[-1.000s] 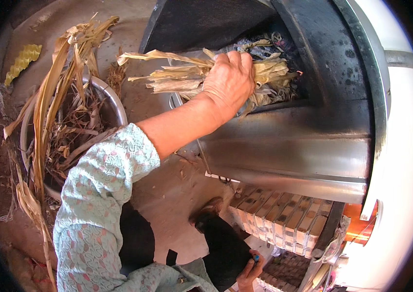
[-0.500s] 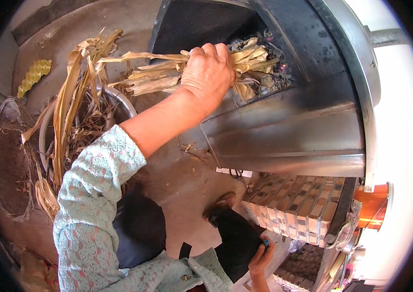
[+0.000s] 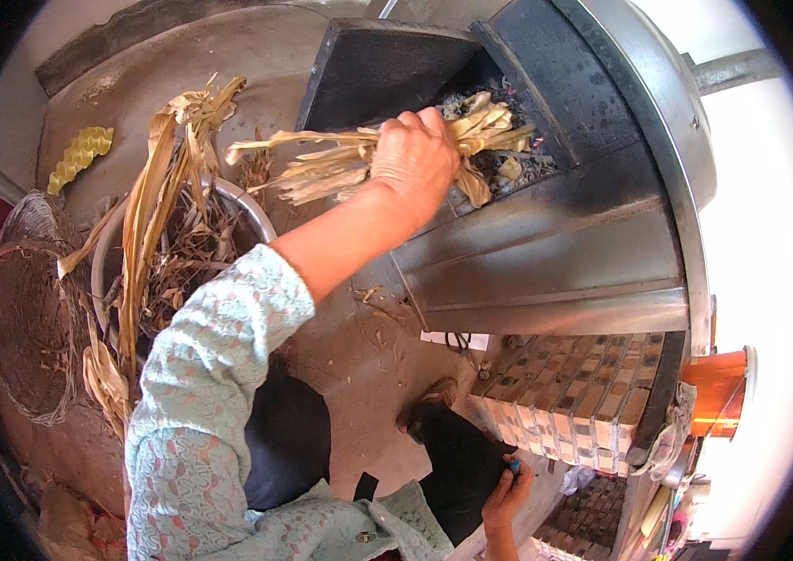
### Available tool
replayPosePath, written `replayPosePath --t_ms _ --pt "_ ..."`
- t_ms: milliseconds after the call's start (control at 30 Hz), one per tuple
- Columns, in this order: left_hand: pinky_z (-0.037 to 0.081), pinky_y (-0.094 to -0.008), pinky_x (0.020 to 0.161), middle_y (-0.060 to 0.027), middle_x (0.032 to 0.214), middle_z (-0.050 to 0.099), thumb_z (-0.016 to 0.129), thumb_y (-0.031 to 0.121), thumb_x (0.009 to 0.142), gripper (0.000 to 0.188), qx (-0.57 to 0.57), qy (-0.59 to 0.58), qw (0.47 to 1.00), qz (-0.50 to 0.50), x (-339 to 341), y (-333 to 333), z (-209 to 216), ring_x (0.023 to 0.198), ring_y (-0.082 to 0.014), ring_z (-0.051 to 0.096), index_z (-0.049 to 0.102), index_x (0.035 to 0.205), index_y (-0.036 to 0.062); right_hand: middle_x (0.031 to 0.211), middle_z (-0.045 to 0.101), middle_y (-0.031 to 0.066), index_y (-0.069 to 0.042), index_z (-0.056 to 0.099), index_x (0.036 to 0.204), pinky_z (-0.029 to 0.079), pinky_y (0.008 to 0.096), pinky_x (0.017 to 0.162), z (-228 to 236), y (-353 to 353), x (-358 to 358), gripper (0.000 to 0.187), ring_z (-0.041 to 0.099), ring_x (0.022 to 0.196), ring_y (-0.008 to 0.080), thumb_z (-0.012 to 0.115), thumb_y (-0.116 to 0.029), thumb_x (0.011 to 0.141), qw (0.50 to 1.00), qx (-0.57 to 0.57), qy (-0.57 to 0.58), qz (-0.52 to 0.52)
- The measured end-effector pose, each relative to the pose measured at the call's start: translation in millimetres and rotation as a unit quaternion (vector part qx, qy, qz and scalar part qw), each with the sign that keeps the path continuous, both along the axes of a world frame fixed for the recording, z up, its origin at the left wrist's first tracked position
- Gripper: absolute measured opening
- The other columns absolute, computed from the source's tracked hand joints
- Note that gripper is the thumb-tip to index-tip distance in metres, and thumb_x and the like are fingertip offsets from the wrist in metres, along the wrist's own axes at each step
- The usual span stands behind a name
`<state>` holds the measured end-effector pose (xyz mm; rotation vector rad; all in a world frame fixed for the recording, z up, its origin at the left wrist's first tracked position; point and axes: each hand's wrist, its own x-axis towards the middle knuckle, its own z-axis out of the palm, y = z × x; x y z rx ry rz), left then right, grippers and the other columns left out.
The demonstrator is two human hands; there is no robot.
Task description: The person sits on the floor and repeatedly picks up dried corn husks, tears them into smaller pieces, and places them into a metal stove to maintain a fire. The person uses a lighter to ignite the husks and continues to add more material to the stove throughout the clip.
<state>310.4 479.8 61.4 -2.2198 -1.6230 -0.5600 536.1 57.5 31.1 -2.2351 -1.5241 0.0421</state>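
Note:
My left hand [image 3: 415, 159] is closed around a bundle of dry corn husks [image 3: 321, 173], held across the mouth of a metal stove. The husks' right end [image 3: 490, 126] lies over the ash and small glowing embers [image 3: 535, 145] in the dark firebox; the left end sticks out over the floor. Low at the right, beside my knee, my right hand [image 3: 507, 491] is closed on a small object with a blue end [image 3: 514, 465], perhaps a lighter; most of it is hidden by the fingers. The stove's black door [image 3: 368, 75] stands swung out behind the husks.
To the left, a metal basin [image 3: 261, 220] holds dry leaves and twigs, with long husks [image 3: 149, 224] draped over it. A wicker basket [image 3: 18, 327] stands beyond. A yellow wavy tray [image 3: 78, 154] lies on the floor. At right are patterned brickwork [image 3: 574, 388] and an orange bucket [image 3: 719, 393].
The view has shifted slightly, so most things sit a little farther right. My left hand still grips the husks at the firebox, and my right hand keeps its small object.

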Motion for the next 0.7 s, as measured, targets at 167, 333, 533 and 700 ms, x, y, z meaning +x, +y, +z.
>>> replayPosePath --t_ms 167,333,533,700 --pt "0.048 -0.0324 0.061 -0.0097 0.087 0.055 0.052 0.014 0.079 0.022 -0.06 -0.039 0.997 -0.015 28.4 21.2 -1.8 0.08 -0.022 0.058 0.062 0.094 0.0013 0.096 0.057 0.0146 0.001 0.052 0.103 0.037 0.0371 0.082 -5.5 -8.8 7.3 0.024 0.051 0.09 0.0284 0.041 -0.017 0.093 1.0 -0.016 -0.017 0.005" --pt "0.048 -0.0339 0.065 -0.0121 0.092 0.057 0.051 0.016 0.082 0.024 -0.041 -0.08 0.996 -0.022 62.3 48.2 -9.3 0.082 -0.0238 0.059 0.061 0.097 0.0005 0.097 0.054 0.0155 0.003 0.049 0.104 0.04 0.0338 0.084 1.3 -3.4 -4.2 0.027 0.052 0.091 0.0257 0.038 -0.019 0.094 0.999 0.007 0.047 -0.001" --pt "0.049 -0.0354 0.068 -0.014 0.096 0.06 0.053 0.014 0.081 0.024 -0.082 -0.065 0.991 -0.081 77.6 72.8 -8.5 0.086 -0.0268 0.061 0.062 0.099 0.0016 0.095 0.054 0.0144 0.003 0.05 0.102 0.039 0.0343 0.084 3.9 -0.1 -2.0 0.028 0.052 0.089 0.025 0.039 -0.022 0.094 0.999 -0.026 0.038 -0.021" --pt "0.049 -0.0369 0.071 -0.0144 0.101 0.061 0.053 0.015 0.081 0.024 -0.103 -0.057 0.989 -0.093 93.8 90.1 -6.6 0.091 -0.0277 0.061 0.065 0.099 0.0046 0.098 0.057 0.0156 0.004 0.053 0.106 0.041 0.0362 0.085 -4.8 -14.5 14.5 0.027 0.054 0.091 0.027 0.042 -0.017 0.093 0.999 -0.027 0.041 -0.017"
